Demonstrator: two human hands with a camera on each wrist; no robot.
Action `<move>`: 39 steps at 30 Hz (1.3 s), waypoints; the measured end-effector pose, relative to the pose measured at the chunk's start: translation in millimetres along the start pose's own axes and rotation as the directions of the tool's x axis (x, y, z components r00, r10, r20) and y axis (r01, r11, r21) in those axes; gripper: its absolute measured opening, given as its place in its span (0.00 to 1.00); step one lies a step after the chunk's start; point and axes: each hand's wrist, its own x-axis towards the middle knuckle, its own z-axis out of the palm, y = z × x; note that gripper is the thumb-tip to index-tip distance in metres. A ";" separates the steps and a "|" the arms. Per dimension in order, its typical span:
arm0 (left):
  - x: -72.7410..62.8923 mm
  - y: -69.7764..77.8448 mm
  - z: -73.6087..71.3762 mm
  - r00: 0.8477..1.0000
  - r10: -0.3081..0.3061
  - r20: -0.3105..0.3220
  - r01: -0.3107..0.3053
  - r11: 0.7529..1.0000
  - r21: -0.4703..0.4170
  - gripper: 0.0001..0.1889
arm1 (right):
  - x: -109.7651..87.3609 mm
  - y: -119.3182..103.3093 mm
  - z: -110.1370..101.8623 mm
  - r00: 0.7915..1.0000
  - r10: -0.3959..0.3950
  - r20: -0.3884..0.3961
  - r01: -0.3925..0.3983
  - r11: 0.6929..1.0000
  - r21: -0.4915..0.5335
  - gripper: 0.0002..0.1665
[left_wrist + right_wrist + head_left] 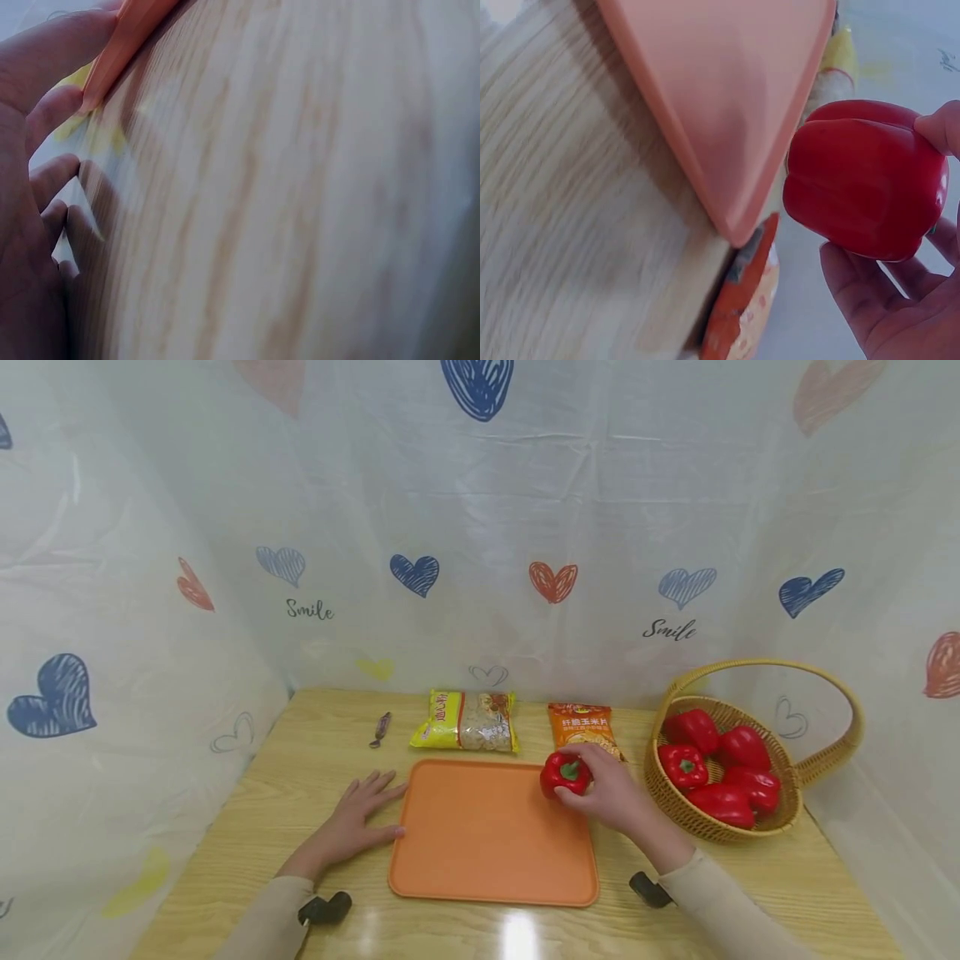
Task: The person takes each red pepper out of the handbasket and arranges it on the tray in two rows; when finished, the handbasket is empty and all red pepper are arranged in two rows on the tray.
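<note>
My right hand (611, 793) grips a red bell pepper (564, 774) with a green stem, over the far right corner of an orange tray (491, 839). In the right wrist view, thumb and fingers curl round the pepper (866, 180), held above the tray's corner. At the tray's left edge my left hand (360, 818) lies with fingers spread, thumb and fingertips right at the rim. The left wrist view shows the fingers of this hand (45, 150) beside the tray's rim (124, 52), low over the wooden table.
At the right stands a wicker basket (675, 806) with a tall handle, holding several red bell peppers (723, 806). Behind the tray lie a yellow bag (467, 721) and an orange snack packet (585, 727). A small wrapped candy (381, 729) sits at the back left. A printed curtain (480, 527) encloses the table.
</note>
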 end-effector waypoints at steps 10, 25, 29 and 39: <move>-0.4 0.1 0.0 1.000 -0.003 -0.003 0.003 1.000 0.004 0.38 | 12.4 -13.1 25.1 1.000 -0.022 0.014 0.021 0.999 0.050 0.32; 0.0 1.2 1.1 1.000 0.017 -0.012 -0.017 1.000 0.018 0.38 | 29.5 -36.9 57.6 0.997 -0.022 0.075 0.018 0.998 0.054 0.32; -0.6 2.3 0.4 0.999 0.025 -0.027 -0.025 1.000 0.012 0.37 | 35.8 -44.7 63.2 0.996 -0.031 0.084 0.027 0.999 0.045 0.33; 0.5 3.2 0.3 1.000 0.017 -0.026 -0.017 1.000 0.003 0.37 | 51.5 -58.5 79.2 0.988 -0.073 0.136 0.064 0.995 0.071 0.32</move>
